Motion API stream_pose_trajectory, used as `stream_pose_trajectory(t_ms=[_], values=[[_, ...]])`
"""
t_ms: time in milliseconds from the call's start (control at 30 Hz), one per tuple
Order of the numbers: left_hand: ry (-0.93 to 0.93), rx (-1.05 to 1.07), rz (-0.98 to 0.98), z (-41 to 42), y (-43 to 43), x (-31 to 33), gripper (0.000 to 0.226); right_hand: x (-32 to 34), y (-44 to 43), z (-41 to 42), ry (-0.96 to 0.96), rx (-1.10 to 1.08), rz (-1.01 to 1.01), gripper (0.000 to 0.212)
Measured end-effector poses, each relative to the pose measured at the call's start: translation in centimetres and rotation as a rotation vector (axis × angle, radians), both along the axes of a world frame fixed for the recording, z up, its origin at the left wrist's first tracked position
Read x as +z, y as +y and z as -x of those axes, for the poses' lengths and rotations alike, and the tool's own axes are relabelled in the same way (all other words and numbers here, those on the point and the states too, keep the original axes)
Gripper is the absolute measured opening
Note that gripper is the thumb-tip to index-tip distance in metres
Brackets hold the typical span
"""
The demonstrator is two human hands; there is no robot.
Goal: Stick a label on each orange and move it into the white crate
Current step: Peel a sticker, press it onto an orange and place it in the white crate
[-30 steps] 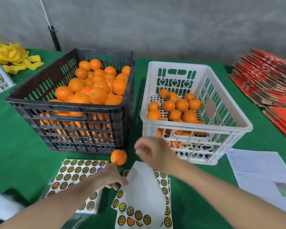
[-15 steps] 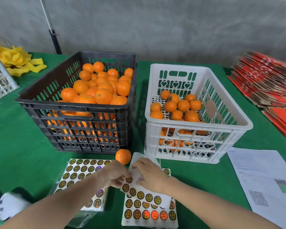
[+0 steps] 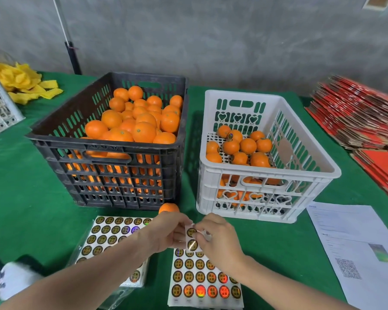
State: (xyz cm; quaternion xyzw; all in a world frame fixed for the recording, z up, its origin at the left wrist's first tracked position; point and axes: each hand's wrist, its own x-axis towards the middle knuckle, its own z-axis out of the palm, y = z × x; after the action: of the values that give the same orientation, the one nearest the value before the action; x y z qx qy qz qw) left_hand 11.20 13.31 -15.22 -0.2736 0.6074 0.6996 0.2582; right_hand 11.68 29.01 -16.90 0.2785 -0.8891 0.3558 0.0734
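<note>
Glossy label sheet (image 3: 204,278) lies bottom centre on the green surface (image 3: 20,198), with its far edge curled up between my two hands. Left hand (image 3: 166,233): grip closed, thumb and fingers pinching the lifted edge to hold it up. Right hand (image 3: 217,240): grip closed too, fingertips nipping one round label (image 3: 191,232) on that raised strip. I can't tell if it is off the backing yet. Second sheet stack (image 3: 108,238) sits lower left, partly under my left forearm. Loose orange (image 3: 169,208) lies just beyond the left hand, on the surface at the front wall of the black crate (image 3: 61,151), no label visible on it. Black crate is mid-left, heaped with oranges (image 3: 143,130). White crate (image 3: 267,173) is mid-right, low fill, some fruit showing labels. Printed paper (image 3: 354,247) lower right, red flat cartons (image 3: 363,121) far right, yellow foam nets (image 3: 25,81) upper left.

Step in hand, my read: peeling one label. To do it well, bend the backing sharply with the left so the label rim lifts. Take it by the rim only, glue side clear of the fingertips. Press it flat on the loose orange, then move that orange right into the white crate.
</note>
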Motion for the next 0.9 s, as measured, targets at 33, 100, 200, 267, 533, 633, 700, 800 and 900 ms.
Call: stream_pose_trajectory(t_ms=[33, 100, 200, 267, 533, 633, 700, 800, 900], values=[[-0.003, -0.002, 0.009, 0.0, 0.1, 0.2, 0.018, 0.0, 0.0, 0.0, 0.042, 0.005, 0.021, 0.011], [-0.003, -0.012, 0.034, 0.2, 0.3, 0.4, 0.021, 0.0, 0.1, -0.1, 0.114, 0.03, 0.043, 0.016], [0.028, -0.047, 0.069, 0.4, 0.5, 0.6, 0.017, 0.0, 0.1, -0.2, 0.093, 0.041, 0.119, 0.014], [0.108, -0.087, 0.112, 0.5, 0.3, 0.6, 0.011, 0.6, 0.1, -0.4, 0.017, 0.049, 0.27, 0.008], [0.238, -0.608, 0.858, -0.3, -1.9, -0.4, 0.026, 5.9, -0.6, 2.9, -0.065, -0.011, 0.545, 0.025], [0.616, -0.511, 1.086, -0.5, -3.3, 1.5, 0.019, 7.8, -1.1, 4.1, -0.079, -0.005, 0.615, 0.029], [1.07, -0.401, 0.997, -0.4, -4.2, 4.7, 0.011, 9.3, -1.5, 4.8, -0.068, -0.002, 0.644, 0.029], [1.485, -0.102, 0.957, 1.8, -5.1, 9.7, 0.015, 11.4, -2.3, 5.5, -0.076, 0.018, 0.703, 0.03], [1.183, 0.075, 1.179, 7.5, -7.3, 13.9, 0.024, 13.0, -3.0, 5.8, -0.057, 0.025, 0.714, 0.031]])
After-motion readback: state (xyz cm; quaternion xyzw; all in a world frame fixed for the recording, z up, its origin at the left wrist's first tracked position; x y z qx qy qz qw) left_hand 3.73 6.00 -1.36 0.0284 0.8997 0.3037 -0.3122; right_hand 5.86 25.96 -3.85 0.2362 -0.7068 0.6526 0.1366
